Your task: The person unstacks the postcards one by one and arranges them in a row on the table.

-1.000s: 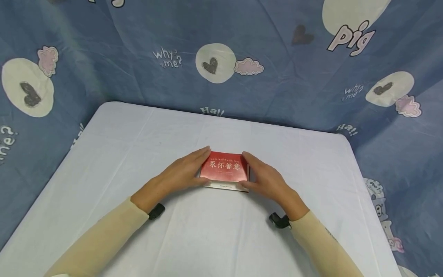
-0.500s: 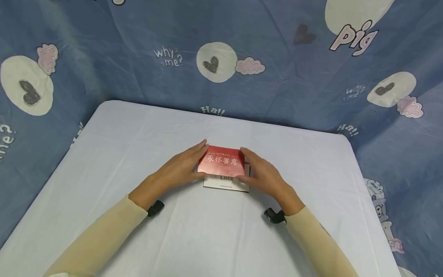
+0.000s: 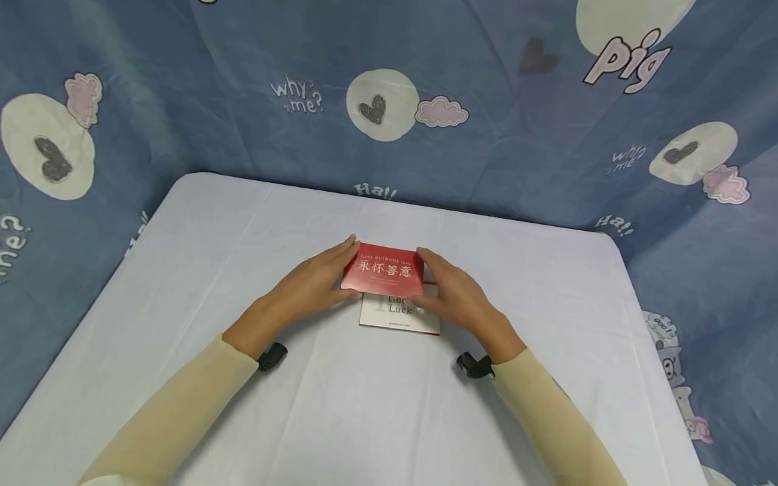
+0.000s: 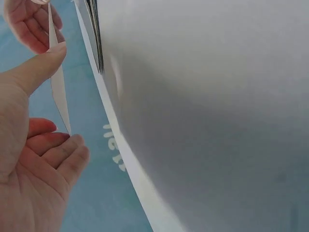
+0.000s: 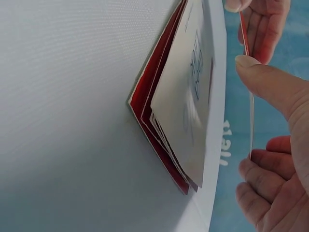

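Note:
A red card [image 3: 384, 270] with white Chinese characters is held level above a stack of cards [image 3: 398, 318], whose cream top card reads "Good Luck". My left hand [image 3: 306, 287] pinches the red card at its left side, thumb on the near edge and fingers on the far one. At the right side my right hand [image 3: 458, 293] does likewise. Both wrist views show the card [image 4: 59, 94] edge-on between thumb and fingers, apart from the stack. Several layers, some red, show in the stack [image 5: 176, 106] in the right wrist view; its far part is hidden in the head view.
A white cloth [image 3: 365, 405] covers the table under the cards. Behind the table and along its sides hangs a blue curtain [image 3: 516, 155] printed with hearts, clouds and words. Each wrist carries a small black camera [image 3: 272, 356].
Both hands have lifted the red card off the stack and moved it up and slightly left and away, uncovering the "Good Luck" card beneath. The stack has stayed in place.

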A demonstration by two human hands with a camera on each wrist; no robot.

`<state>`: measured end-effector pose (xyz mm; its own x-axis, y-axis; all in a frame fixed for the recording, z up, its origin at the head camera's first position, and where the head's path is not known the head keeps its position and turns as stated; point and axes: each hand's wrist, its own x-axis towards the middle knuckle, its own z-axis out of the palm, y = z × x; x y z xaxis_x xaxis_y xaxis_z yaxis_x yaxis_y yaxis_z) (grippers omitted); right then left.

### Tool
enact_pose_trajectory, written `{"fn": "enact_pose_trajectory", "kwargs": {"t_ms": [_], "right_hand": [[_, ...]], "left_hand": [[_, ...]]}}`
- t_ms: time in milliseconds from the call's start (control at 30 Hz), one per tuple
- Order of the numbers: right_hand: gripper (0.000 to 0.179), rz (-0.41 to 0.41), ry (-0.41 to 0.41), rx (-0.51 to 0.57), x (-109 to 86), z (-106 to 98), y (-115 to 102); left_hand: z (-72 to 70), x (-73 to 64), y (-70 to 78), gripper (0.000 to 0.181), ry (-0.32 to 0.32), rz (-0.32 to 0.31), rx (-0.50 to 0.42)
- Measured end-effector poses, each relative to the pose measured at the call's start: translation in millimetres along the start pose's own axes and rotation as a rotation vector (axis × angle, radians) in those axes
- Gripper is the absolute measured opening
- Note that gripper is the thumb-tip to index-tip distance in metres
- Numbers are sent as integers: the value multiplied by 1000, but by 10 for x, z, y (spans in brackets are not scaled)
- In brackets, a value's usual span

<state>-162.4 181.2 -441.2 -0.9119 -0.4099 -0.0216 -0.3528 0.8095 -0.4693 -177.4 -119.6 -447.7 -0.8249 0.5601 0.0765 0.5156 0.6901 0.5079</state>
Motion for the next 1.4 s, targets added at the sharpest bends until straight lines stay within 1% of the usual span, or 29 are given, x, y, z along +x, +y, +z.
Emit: {"fn": "enact_pose_trajectory", "kwargs": {"t_ms": [100, 300, 500, 600, 800, 933, 1167, 1300, 1400], "right_hand": [[94, 1, 1, 7, 58, 18, 4], [92, -22, -11, 25, 157, 43, -20], [94, 15, -19, 14, 231, 12, -17], [94, 16, -23, 11, 267, 1, -7], [92, -12, -41, 20, 345, 12, -25], [93, -21, -46, 15, 392, 25, -47], [94, -1, -61, 12, 470, 18, -67], [95, -17, -60, 0, 545, 13, -63], [96, -30, -56, 5, 596, 8, -48]], "left_hand": [[-8, 7, -36, 96, 11, -8, -7], [-19, 7, -107, 95, 11, -39, 0], [-22, 82, -157, 94, 22, -38, -17], [-26, 109, -177, 95, 28, -42, -12], [-50, 95, -230, 96, 12, -73, -2], [-76, 80, -252, 95, 13, -77, -6], [-128, 121, -271, 96, -4, -94, 4], [-176, 158, -288, 96, -5, -107, 16], [-202, 187, -308, 95, -6, -105, 16]]}}
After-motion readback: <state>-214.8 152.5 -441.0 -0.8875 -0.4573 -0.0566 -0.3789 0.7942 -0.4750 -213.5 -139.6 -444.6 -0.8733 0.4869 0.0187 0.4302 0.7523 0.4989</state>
